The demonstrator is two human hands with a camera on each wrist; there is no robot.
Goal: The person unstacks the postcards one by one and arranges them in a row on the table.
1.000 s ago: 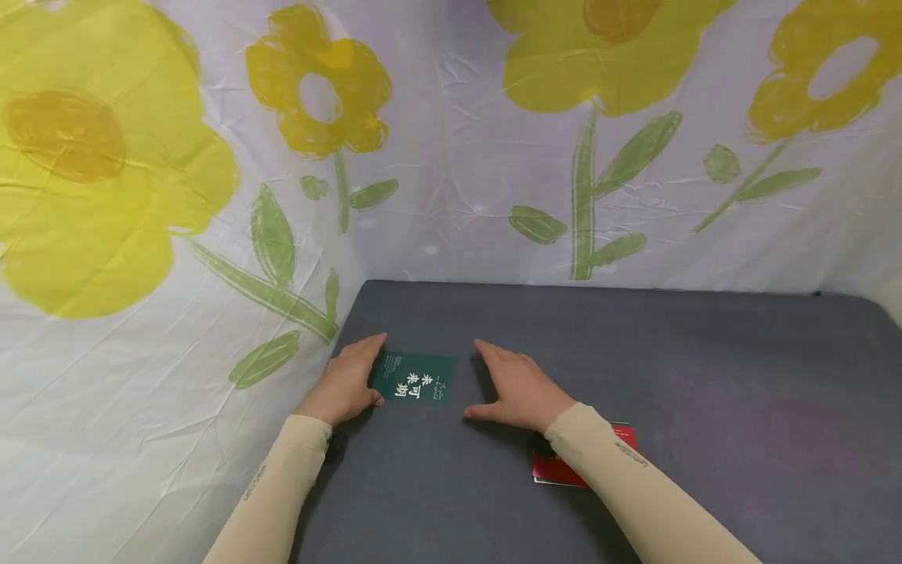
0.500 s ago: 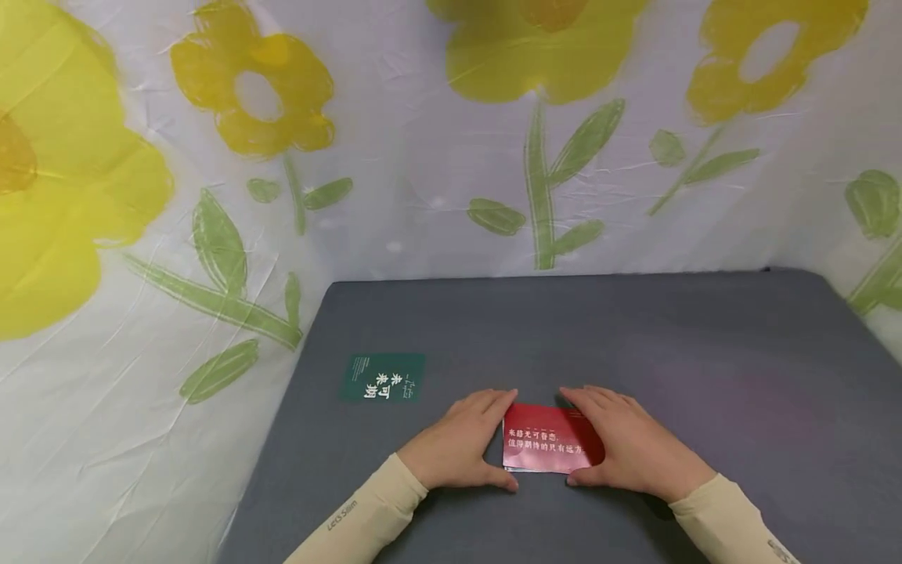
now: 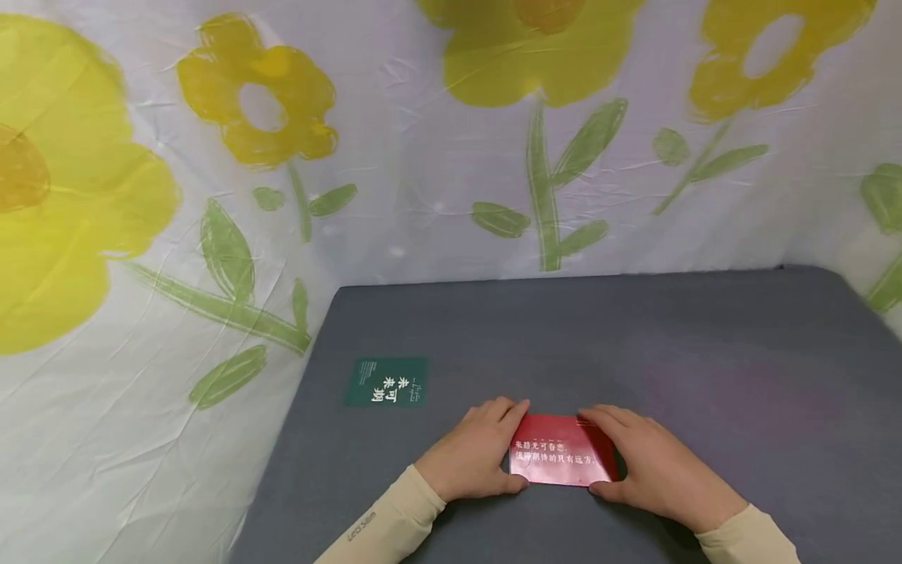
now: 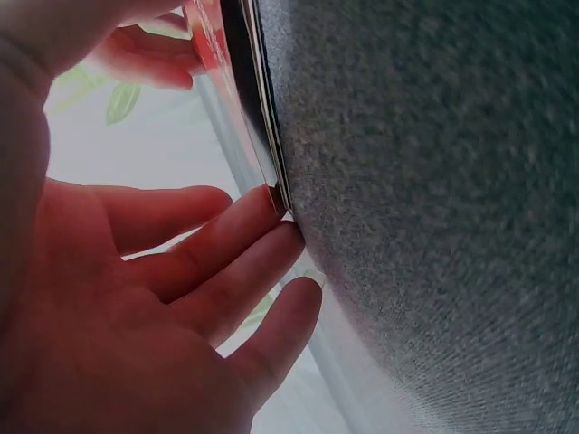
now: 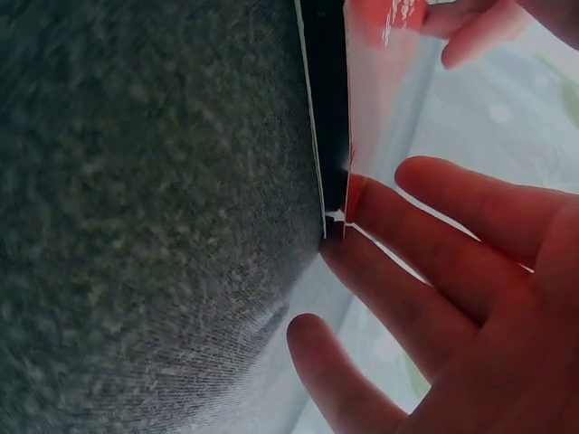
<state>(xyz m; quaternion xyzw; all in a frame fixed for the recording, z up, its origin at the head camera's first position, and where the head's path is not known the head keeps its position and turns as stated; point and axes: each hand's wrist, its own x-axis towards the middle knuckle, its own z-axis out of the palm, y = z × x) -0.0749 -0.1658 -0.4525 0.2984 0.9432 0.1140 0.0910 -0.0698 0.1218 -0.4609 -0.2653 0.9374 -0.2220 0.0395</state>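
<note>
A red card (image 3: 557, 450) with white writing lies on top of a thin stack on the grey table, between the two hands in the head view. My left hand (image 3: 475, 450) is at its left end, thumb near the front corner and fingers at the back one. At the right end, my right hand (image 3: 648, 462) lies the same way. The left wrist view shows straight fingertips (image 4: 289, 235) touching the stack's edges (image 4: 264, 108). In the right wrist view, a gap separates the red card (image 5: 375, 108) from a lower card, and fingers touch their ends.
A green card (image 3: 387, 381) with white writing lies apart on the left of the grey table (image 3: 634, 337). White cloth (image 3: 395, 196) printed with yellow flowers hangs behind the table and along its sides.
Both hands have left the green card and come to the red card's two ends, the right forearm uncovering it. Since half a second ago they have shifted only slightly; the lower cards' edges show less.
</note>
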